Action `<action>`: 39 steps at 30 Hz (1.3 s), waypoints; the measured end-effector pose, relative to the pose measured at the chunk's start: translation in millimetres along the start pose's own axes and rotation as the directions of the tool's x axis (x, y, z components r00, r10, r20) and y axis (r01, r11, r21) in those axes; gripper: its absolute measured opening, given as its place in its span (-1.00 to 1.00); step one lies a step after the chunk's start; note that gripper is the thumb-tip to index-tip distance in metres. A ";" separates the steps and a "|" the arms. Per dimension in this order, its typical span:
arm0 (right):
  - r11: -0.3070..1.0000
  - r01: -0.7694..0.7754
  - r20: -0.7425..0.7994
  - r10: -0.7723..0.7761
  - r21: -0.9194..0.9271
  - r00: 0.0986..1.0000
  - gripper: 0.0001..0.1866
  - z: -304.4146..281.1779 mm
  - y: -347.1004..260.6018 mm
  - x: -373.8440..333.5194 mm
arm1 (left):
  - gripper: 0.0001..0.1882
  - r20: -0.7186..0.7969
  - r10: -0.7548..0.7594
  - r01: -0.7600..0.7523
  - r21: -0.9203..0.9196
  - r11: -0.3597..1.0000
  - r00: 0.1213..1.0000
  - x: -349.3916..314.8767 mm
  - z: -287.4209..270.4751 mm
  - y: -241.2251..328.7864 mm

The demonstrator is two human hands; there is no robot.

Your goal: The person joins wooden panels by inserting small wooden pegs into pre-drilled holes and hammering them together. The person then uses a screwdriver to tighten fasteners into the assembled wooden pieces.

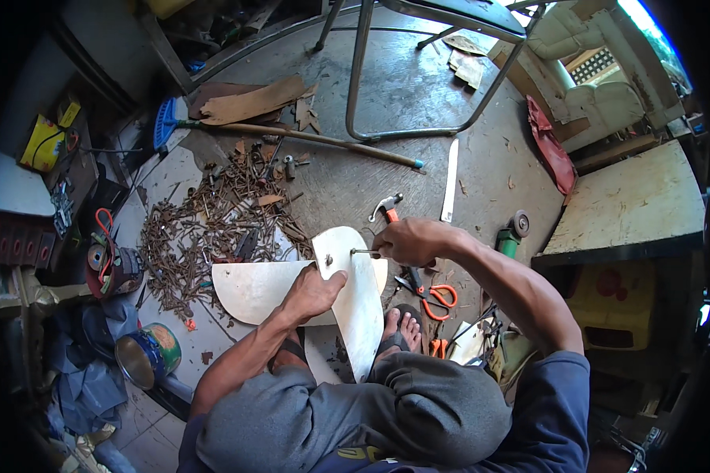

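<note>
Arrangement on the floor (pixel 489 185), viewed from above. At centre, an upper panel (pixel 355 311) crosses over a lower panel (pixel 252 292), which extends beyond it on both sides. Ahead and to the left lies a heap of nails (pixel 201 209); left and nearer, a tin (pixel 166 351). Beyond the panels are a hammer (pixel 390 211) and, farther off, a broom (pixel 292 135) (its head at the left), with a chair (pixel 465 14) behind. Rightward: scissors (pixel 438 302), then an angle grinder (pixel 514 232); a blade (pixel 450 181) lies between grinder and hammer.
</note>
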State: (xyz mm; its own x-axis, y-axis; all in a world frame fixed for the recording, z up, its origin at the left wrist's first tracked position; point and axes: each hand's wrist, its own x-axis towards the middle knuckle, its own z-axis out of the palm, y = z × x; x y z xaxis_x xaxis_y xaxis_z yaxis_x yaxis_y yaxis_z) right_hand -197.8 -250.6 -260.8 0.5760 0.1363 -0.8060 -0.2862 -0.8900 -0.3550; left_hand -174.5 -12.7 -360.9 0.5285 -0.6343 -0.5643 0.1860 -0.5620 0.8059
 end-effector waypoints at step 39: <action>0.915 0.209 -0.673 0.085 0.344 0.735 -0.55 96.7 20.9 35.8 | -0.49 0.035 0.092 -0.059 -0.529 0.846 0.995 13.7 8.6 -16.6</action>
State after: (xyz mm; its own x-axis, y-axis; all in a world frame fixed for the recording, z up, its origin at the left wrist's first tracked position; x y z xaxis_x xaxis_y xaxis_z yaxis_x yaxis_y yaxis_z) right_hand -257.2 -222.2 -342.8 0.9143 -0.2677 -0.3040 -0.4047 -0.6365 -0.6566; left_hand -177.5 -16.6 -383.5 0.5137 -0.7017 -0.4936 0.5644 -0.1569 0.8104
